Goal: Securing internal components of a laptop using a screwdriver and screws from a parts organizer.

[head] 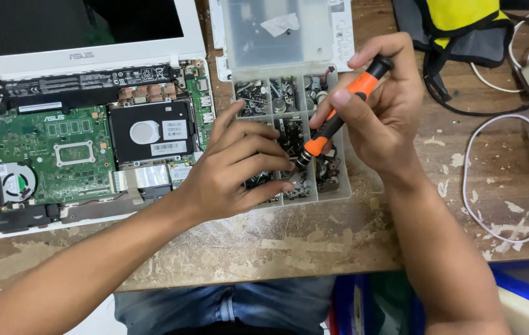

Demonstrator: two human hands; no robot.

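My right hand (381, 118) gripping an orange-black screwdriver (339, 111), my left hand (236, 164) half-curled, empty, fingertips in the clear screw organizer (333, 189), opened white laptop (90, 136) at nine o'clock.

The opened laptop (84, 136) lies left of the parts box (289, 124), cables (513, 155) to its right.

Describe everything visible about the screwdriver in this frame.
The screwdriver has a slim handle in orange and black sections, apparently plastic or rubber, with a black end cap at top and a metal collar at the lower end. It tilts, cap up-right, tip down-left, over the clear compartmented parts box. The right hand grips its handle; the left hand has fingertips at its lower end. The tip itself is hidden.
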